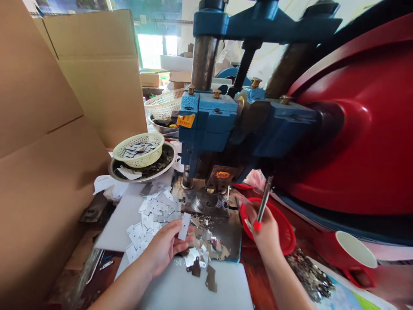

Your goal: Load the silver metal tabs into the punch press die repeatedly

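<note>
Hands first: the left hand (164, 247) pinches a small metal plate (184, 227) between thumb and fingertips, and the right hand (267, 236) is closed around a thin rod (265, 199) with a red tip at its lower end.

All places here are given from the press (209, 120), the blue machine at the back of the counter (258, 275). The plate is held in front of the press and a little to the left of its dark steel bed (201, 202), near it but not touching. Its long axis runs nearly upright in the view, with the far end towards the bed. Of the two hands, the left is the one carrying the plate. The right sits in front of the press to the right, above a red bowl (287, 234), with the rod slanting up and away towards the machine.

A loose pile of similar plates (151, 213) lies left of the bed, just beyond the left hand. Punched scraps (206, 249) are strewn in front of the bed, between the two hands. A cream basket (140, 150) holding more plates stands further left of the press, and a red cup (350, 254) lies well off to its right.
</note>
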{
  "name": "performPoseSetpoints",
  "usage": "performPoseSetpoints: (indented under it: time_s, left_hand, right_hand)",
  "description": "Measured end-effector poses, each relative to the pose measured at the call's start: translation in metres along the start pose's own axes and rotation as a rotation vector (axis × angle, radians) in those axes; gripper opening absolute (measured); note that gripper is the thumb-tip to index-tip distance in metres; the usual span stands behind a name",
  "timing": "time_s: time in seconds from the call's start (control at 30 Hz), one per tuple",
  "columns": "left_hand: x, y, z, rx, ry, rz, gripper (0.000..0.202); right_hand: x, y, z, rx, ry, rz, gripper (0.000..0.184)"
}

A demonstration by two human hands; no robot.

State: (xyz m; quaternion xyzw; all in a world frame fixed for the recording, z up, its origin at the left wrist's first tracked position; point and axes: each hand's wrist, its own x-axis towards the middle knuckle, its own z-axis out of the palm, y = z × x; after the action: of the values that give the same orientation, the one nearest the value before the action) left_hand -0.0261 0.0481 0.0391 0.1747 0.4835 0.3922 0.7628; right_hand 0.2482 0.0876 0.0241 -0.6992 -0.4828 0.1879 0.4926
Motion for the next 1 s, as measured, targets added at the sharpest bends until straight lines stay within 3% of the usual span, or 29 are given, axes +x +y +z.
performPoseSetpoints:
  time_s: [0.07,0.1,0.13,0.23,0.3,0.4,0.57,0.77,0.9,1.0]
  left_hand:
    - [0.0,0.0,0.002,-0.068,-0.044,-0.05,0.03]
    - [0.0,0.0,0.003,-0.086,-0.052,-0.069,0.031]
    - [0.001,-0.001,0.004,-0.097,-0.056,-0.084,0.032]
    - [0.002,-0.002,0.009,-0.113,-0.076,-0.102,0.031]
    - [0.002,-0.003,0.011,-0.129,-0.113,-0.107,0.028]
    - [0.001,-0.003,0.013,-0.147,-0.169,-0.112,0.026]
    - [0.0,-0.002,0.012,-0.171,-0.217,-0.113,0.026]
    - [0.003,0.0,0.009,-0.165,-0.189,-0.112,0.023]
    - [0.003,-0.003,0.007,-0.043,-0.132,-0.021,0.018]
    - [0.004,-0.005,0.003,0.132,-0.122,0.09,0.013]
  right_hand:
    - [-0.015,0.009,-0.018,-0.227,0.104,-0.003,0.037]
    - [-0.023,0.012,-0.02,-0.287,0.093,-0.062,0.035]
    - [-0.031,0.013,-0.017,-0.318,0.035,-0.136,0.031]
    - [-0.05,0.01,0.009,-0.326,-0.345,-0.372,0.021]
    - [-0.055,0.004,0.028,-0.385,-0.453,-0.445,0.019]
    - [-0.056,-0.005,0.04,-0.523,-0.488,-0.501,0.018]
    - [-0.056,-0.009,0.034,-0.675,-0.486,-0.617,0.016]
    - [-0.043,-0.012,0.038,-0.567,-0.418,-0.584,0.018]
    - [-0.015,-0.032,0.053,-0.464,-0.299,-0.636,0.022]
    - [0.002,-0.046,0.065,-0.544,-0.248,-0.704,0.026]
